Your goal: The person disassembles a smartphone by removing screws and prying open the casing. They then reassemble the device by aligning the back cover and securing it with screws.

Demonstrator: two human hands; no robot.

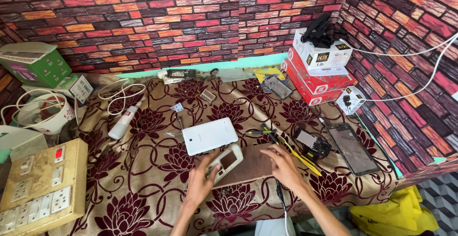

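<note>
Fingers of the left hand (200, 181) close around a small white phone (225, 162), held tilted at the near edge of a brown board (250, 167) on the floral cloth (143, 178). Right hand (285, 167) lies flat and open on the board, holding nothing. A white tablet (209, 136) lies just beyond the phone, a dark screen panel (352, 147) and red boxes (312, 81) farther right.

A small white phone shell (227, 162) with a dark rectangular window lies tilted, its far end up to the right, on a brown board (250, 168) near the bench's near edge; the board lies flat, just nearer than a white tablet lying face down
</note>
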